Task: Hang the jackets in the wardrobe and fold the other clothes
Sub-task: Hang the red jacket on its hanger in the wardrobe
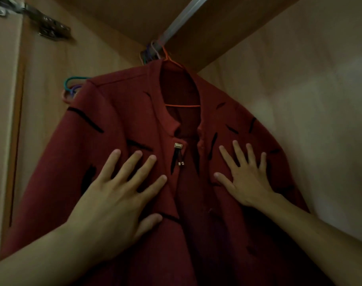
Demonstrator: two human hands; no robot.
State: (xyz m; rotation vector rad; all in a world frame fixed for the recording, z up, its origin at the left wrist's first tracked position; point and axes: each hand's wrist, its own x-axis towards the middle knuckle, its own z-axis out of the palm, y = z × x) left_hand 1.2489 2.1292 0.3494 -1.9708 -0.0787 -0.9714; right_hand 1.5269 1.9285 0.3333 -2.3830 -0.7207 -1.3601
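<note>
A light brown wooden wardrobe [299, 83] is seen from inside, its walls rising around and above both hands. A dark red jacket with short black stripes [122, 112] is hung in it, directly under both hands and spreading above them to the collar. The left hand [114, 195] is laid flat on one front panel, fingers spread and straight, nothing gripped. The right hand [245, 176] is pressed flat on the other panel, fingers likewise splayed. A silver metal rail [182, 19] is fixed well above the hands. An orange wire hanger [182, 105] is hooked there, carrying the jacket. Between the hands, slightly above, a small gold clasp with black cords [178, 145] is seen.
</note>
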